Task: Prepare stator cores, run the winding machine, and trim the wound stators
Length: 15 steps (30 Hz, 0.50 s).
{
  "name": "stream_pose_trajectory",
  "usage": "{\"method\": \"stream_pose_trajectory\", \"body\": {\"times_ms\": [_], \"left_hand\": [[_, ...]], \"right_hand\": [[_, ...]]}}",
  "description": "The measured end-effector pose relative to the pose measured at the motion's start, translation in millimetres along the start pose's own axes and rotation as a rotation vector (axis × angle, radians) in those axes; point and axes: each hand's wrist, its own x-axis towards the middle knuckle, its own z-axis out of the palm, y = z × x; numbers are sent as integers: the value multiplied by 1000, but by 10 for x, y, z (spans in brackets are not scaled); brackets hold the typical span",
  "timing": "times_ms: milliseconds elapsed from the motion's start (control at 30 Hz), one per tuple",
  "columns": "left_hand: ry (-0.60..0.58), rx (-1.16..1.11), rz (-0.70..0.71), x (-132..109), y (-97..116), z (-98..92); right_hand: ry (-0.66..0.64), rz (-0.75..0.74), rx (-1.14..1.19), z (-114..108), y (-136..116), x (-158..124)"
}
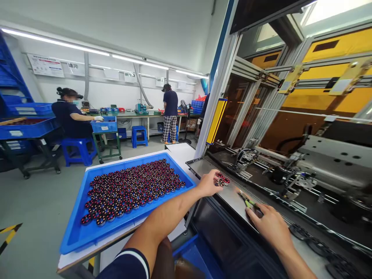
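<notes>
My left hand [208, 183] is closed on a small round motor part [219, 182] at the metal ledge [236, 201] of the machine. Right beside it lie a couple of similar parts with red rims [226, 180]. In my right hand [270, 223] is a pair of pliers [247, 200] with green and black handles, its tip pointing toward the left hand and the parts. Whether the pliers' jaws are open or closed is too small to tell. Left of my arm, a blue tray [74, 217] holds many round motor parts [133, 190] in tight rows.
Machine mechanisms [290, 178] stand behind the ledge. Dark ring-shaped pieces [315, 244] lie at the ledge's right end. A blue bin [192, 255] sits below. Across the room, one person [71, 116] sits and another person [170, 104] stands at a long bench.
</notes>
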Motion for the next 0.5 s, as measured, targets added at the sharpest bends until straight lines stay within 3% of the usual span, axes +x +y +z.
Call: {"method": "stream_pose_trajectory", "body": {"times_ms": [133,233,300,333,400,500], "left_hand": [[124,-164,56,-325,64,-279],[180,-273,136,-729,116,-432],[187,-350,190,-1069,146,-466],[191,-383,225,-1247,160,-468],[239,-392,371,-1578,189,-461],[266,-219,600,-1915,236,-453]], "right_hand": [[21,-30,62,-19,-14,67],[268,-88,220,-92,-178,-22],[386,-133,409,-203,-370,-277],[352,-142,523,-273,-484,-464],[143,-130,810,-419,-736,-904],[-99,-61,1160,-608,-1102,-1501]]}}
